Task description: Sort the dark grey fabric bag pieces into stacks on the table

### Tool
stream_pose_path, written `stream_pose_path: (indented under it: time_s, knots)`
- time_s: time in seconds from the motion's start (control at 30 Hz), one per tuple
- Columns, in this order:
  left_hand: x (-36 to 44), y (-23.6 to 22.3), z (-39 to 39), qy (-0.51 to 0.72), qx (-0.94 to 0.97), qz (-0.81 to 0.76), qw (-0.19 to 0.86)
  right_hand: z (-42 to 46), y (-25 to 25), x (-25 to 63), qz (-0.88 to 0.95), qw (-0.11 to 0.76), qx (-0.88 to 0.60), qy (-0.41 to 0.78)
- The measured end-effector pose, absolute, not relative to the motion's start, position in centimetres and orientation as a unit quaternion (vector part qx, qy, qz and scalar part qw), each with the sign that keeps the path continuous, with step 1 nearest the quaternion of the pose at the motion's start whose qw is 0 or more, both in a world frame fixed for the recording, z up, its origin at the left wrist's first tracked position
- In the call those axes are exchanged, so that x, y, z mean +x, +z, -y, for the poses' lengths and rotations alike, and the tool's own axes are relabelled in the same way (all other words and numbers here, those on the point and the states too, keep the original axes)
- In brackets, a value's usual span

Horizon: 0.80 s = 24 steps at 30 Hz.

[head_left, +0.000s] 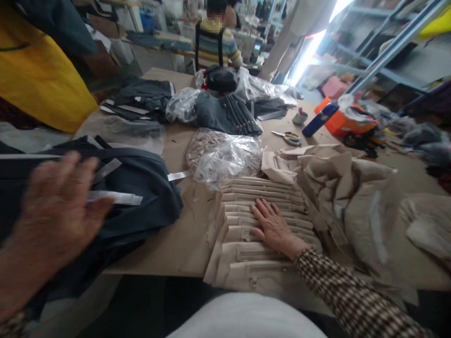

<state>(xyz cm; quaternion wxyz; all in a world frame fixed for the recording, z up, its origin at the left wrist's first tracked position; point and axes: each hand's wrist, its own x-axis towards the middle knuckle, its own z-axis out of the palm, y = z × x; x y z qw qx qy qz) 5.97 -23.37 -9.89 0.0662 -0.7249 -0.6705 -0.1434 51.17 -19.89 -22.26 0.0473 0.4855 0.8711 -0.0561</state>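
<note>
The right hand (273, 228) lies flat, palm down and fingers spread, on top of a fanned stack of beige fabric pocket pieces (253, 220) that sits on the brown counter (179, 244) close to its near edge; it grips nothing. The left hand (56, 211) is raised and blurred, fingers open and loosely spread, holding nothing, hovering over a pile of dark navy garments with pale grey strips (141, 197) that lies just to the left of the beige stack. Just beyond the right hand rests a clear crinkled plastic bag over a heap of small tan pieces (221, 157). To the right of that hand spreads a rumpled heap of beige cloth (352, 192). Farther off, past the bag, lie yellow-handled scissors (289, 137) and a dark blue bottle (319, 120) on its side, and another person in a striped top (214, 42) stands at the counter's far end.
</note>
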Motion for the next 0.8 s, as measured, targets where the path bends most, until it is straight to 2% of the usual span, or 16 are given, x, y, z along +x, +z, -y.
stream_pose_path:
  time_s: [0.1,0.17,0.2,0.27,0.4,0.47,0.53,0.6,0.7,0.8]
  knots:
    - [18.6,-12.9,27.1,-0.215,-0.871,0.442,-0.023,19.7,-22.5,51.3,-0.868,0.029,0.492,-0.050]
    - [25.8,-16.7,29.2,-0.161,-0.928,0.314,-0.115,20.0,-22.3,51.4,-0.870,0.018,0.491,-0.045]
    - [28.5,-18.7,29.8,-0.142,-0.941,0.271,-0.147,20.1,-22.3,51.4,-0.870,0.014,0.490,-0.043]
    - [31.7,-21.8,30.3,-0.121,-0.929,0.305,-0.168,20.1,-22.5,51.3,-0.871,0.003,0.489,-0.042]
    - [32.2,-23.8,29.9,-0.121,-0.916,0.349,-0.156,18.6,-21.5,52.1,-0.868,-0.011,0.480,-0.127]
    - [31.8,-23.6,29.9,-0.117,-0.918,0.351,-0.145,18.0,-19.7,53.6,-0.865,-0.056,0.462,-0.186]
    - [31.6,-23.3,29.9,-0.106,-0.920,0.355,-0.132,18.7,-17.7,55.5,-0.869,-0.132,0.446,-0.170]
    - [31.7,-23.3,30.1,-0.098,-0.921,0.358,-0.118,21.1,-16.9,57.4,-0.877,-0.173,0.440,-0.088]
    - [31.9,-23.7,30.3,-0.096,-0.921,0.361,-0.106,25.6,-19.1,59.2,-0.881,-0.112,0.460,-0.006]
    - [32.0,-23.9,30.3,-0.097,-0.921,0.366,-0.096,27.7,-23.2,59.8,-0.861,-0.043,0.506,-0.023]
